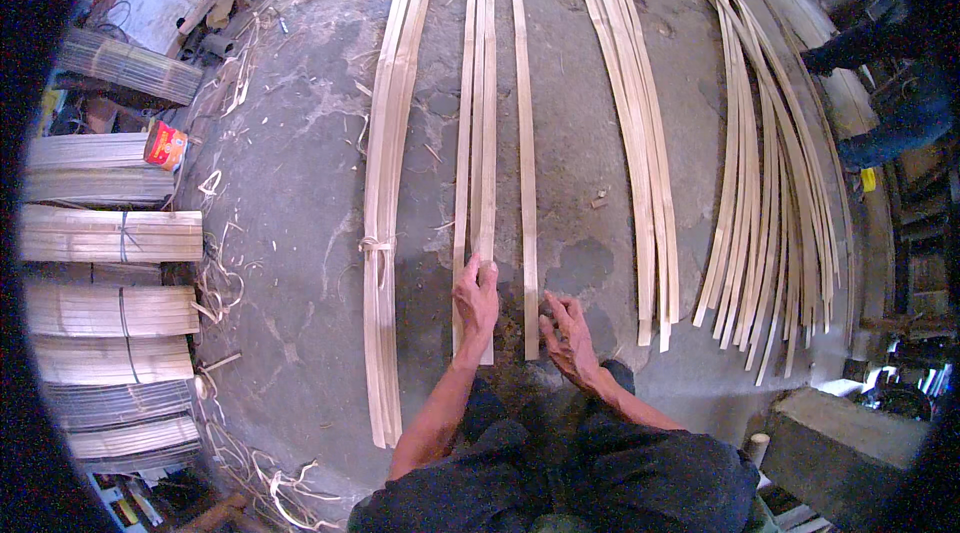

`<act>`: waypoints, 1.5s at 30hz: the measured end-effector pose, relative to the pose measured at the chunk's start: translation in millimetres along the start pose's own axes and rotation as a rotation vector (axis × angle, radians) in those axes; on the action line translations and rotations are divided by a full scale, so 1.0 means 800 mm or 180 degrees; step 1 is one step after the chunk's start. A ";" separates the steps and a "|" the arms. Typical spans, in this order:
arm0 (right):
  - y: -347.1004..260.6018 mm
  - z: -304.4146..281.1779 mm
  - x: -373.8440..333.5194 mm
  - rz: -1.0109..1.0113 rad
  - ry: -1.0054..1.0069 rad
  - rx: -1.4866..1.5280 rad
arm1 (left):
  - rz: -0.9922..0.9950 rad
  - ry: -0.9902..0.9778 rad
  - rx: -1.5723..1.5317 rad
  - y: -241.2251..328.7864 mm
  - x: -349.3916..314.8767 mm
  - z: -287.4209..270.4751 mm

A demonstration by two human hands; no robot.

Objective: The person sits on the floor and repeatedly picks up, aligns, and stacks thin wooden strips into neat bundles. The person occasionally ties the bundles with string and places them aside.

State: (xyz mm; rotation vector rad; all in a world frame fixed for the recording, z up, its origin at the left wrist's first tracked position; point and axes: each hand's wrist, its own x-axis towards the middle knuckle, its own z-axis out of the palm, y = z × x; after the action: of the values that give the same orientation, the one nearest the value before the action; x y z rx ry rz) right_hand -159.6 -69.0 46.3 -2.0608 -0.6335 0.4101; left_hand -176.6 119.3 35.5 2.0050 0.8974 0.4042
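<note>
Long pale strips, apparently split bamboo or wood, lie lengthwise on the floor before me. My left hand (477, 301) is closed around the near end of a narrow group of strips (477, 133), its thumb on top. A single strip (523, 183) lies just to the right, apart from that group. Beside its near end is my right hand (572, 341), fingers curved and apart, with nothing visible in it. Left of my left hand lies a bundle of strips (385, 173), bound by a thin tie (377, 246) near its closer end.
On the right are another group of strips (640, 183) and a wide fanned pile (770, 233). Tied stacks of slats (115, 323) and a red tin (165, 145) line the left. Curly shavings (225, 283) litter the concrete floor (290, 183). A block (850, 433) stands at lower right.
</note>
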 end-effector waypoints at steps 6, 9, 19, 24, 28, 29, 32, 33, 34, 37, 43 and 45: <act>-0.007 0.020 -0.004 0.0274 -0.0948 0.0735 | -0.0009 -0.0051 -0.0179 -0.003 0.002 0.001; -0.040 0.030 0.003 -0.0186 -0.1038 0.0472 | -0.0368 -0.0116 -0.0282 -0.016 0.001 0.002; -0.035 0.040 -0.018 -0.0054 -0.1129 0.0485 | 0.0265 0.0286 -0.0336 0.020 -0.012 -0.031; -0.038 0.040 -0.016 -0.0399 -0.0835 0.0413 | 0.0636 0.0475 0.0051 -0.015 0.015 -0.038; -0.045 0.030 -0.013 -0.0119 -0.0909 0.0460 | 0.0477 0.0327 0.0362 -0.039 0.027 -0.045; -0.048 0.025 -0.011 0.0050 -0.0968 0.0610 | 0.0533 0.0362 0.0436 -0.043 0.029 -0.047; -0.046 0.023 -0.004 -0.0090 -0.0764 0.0796 | 0.0437 0.0238 0.0413 -0.042 0.025 -0.055; -0.042 0.024 -0.001 -0.0238 -0.0625 0.0809 | 0.0362 0.0151 0.0359 -0.036 0.024 -0.057; -0.037 0.025 0.001 -0.0202 -0.0636 0.0765 | 0.0332 0.0104 0.0429 -0.034 0.022 -0.057; -0.029 0.040 0.005 -0.0184 -0.0669 0.0804 | 0.0328 -0.0014 0.0634 -0.036 0.015 -0.061; -0.038 0.050 0.016 0.0032 -0.0990 0.0678 | 0.0157 -0.0276 0.0944 -0.013 0.007 -0.052; -0.058 0.046 0.019 -0.0022 -0.1187 0.0858 | 0.0320 -0.0129 0.0887 -0.035 0.007 -0.056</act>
State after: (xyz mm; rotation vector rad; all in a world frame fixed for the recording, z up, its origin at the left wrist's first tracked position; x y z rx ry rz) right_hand -179.2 -14.0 65.6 -1.7376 -0.7590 0.8412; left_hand -211.2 159.4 37.4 2.3119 0.8680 0.3058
